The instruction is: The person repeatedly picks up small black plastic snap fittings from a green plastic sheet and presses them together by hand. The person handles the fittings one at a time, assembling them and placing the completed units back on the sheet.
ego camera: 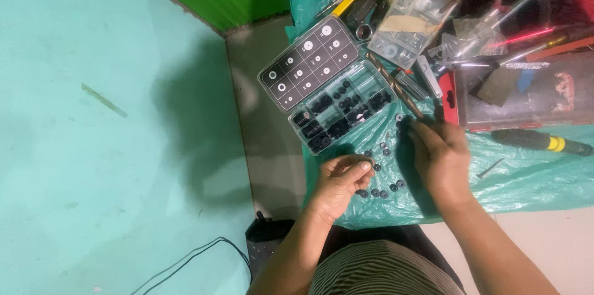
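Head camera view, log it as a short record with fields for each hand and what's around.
left hand: fingers pinched on a small black rubber washer
right hand: palm down on the green plastic sheet
loose black washers: scattered between the hands
clear plastic organiser box: open, washers in its compartments
yellow-and-black screwdriver: lying right of the hands

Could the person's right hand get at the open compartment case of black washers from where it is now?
Probably yes. The right hand rests on the green plastic sheet, just below the open compartment case. Only small loose washers and a long drill bit lie nearby; nothing blocks the way.
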